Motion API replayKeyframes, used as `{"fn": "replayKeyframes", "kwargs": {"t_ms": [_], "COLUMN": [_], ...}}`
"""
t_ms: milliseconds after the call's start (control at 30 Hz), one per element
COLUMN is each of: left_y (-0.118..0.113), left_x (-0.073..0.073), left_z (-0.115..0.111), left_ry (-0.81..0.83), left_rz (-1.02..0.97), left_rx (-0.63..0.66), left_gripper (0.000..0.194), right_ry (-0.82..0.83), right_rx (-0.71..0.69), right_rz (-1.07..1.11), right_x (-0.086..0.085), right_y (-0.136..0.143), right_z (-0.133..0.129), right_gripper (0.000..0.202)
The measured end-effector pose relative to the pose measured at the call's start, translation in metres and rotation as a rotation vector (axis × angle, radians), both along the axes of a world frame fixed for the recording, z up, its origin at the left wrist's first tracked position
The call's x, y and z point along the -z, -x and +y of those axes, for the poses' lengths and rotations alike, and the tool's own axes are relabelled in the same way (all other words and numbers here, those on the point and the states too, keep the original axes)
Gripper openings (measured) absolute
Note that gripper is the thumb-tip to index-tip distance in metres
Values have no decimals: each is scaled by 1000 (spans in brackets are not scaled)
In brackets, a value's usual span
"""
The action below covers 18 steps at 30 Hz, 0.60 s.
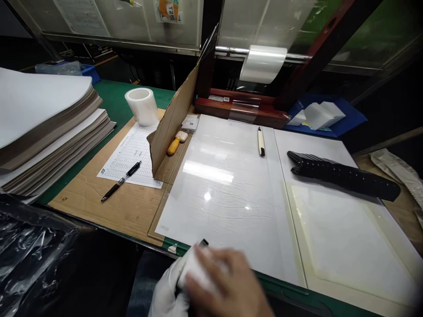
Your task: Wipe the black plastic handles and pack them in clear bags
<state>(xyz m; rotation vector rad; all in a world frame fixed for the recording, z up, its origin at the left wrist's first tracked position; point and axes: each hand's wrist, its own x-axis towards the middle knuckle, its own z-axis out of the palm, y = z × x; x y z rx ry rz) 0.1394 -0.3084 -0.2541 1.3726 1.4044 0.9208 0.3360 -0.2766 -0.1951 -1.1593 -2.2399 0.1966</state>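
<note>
Low in the head view, my right hand (229,279) is bare, smeared by motion, its fingers bent over white material. Pressed against it is my left hand (168,288), in what looks like a white glove and mostly covered. A small dark tip (204,243) sticks out above the two hands; the rest of that object is hidden. Both hands are closed, at the table's front edge. Beyond them lies a clear sheet over white paper (214,207), with a cream-handled cutter (261,141) near its upper right. Several black strips (343,176) lie farther right.
Stacked sheets (42,110) fill the left side. A white roll (143,105), a pen (121,181) on a printed form (132,152), and a yellow-handled tool (173,146) stand or lie near an upright cardboard piece (168,127). A film roll (264,64) and blue bin (346,116) are behind.
</note>
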Motion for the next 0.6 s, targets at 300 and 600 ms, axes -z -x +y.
{"fn": "replayKeyframes", "kwargs": {"t_ms": [300,600], "left_y": [4,1], "left_x": [10,4], "left_z": [-4,0], "left_ry": [101,82], "left_rz": [-89,-63], "left_rx": [62,47], "left_gripper": [41,41], "right_ry": [-1,92], "right_rx": [67,163], "right_rz": [101,-18], "right_x": [0,-3], "right_y": [6,-12], "right_z": [1,11], "right_gripper": [24,29]}}
